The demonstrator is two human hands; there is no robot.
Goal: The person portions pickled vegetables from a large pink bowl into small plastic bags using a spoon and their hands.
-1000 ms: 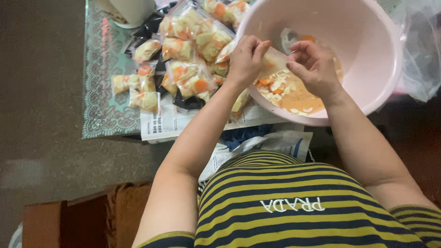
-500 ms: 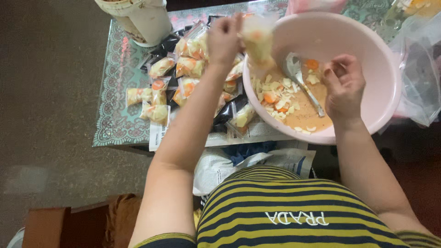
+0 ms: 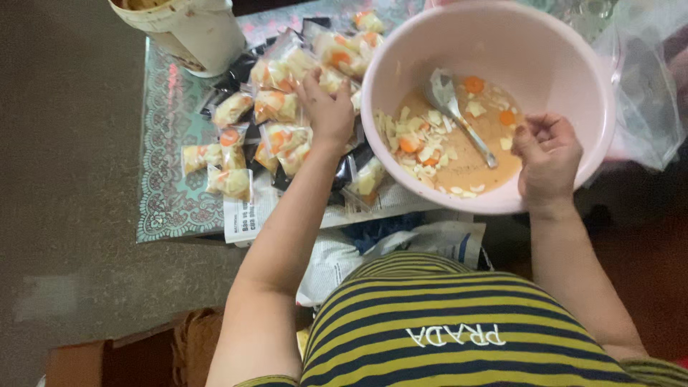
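My left hand (image 3: 326, 107) lies palm down on a pile of small clear packets (image 3: 279, 107) filled with white and orange vegetable pieces, its fingers closed over one packet at the pile's right side. My right hand (image 3: 548, 154) hovers over the near right rim of a big pink bowl (image 3: 573, 64), fingers curled in, with nothing visible in them. The bowl holds orange liquid, pale slices and carrot rounds (image 3: 430, 143). A metal spoon (image 3: 459, 115) rests in it, untouched.
The packets lie on black bags and newspaper (image 3: 251, 215) over a patterned table mat (image 3: 165, 143). A cream container (image 3: 193, 32) stands at the far left. Clear plastic bags (image 3: 645, 93) sit right of the bowl. Grey floor lies to the left.
My left hand lifted a filled packet out over the bowl's rim and brought it left and down onto the pile. My right hand drew back from the bowl's middle to its near right rim.
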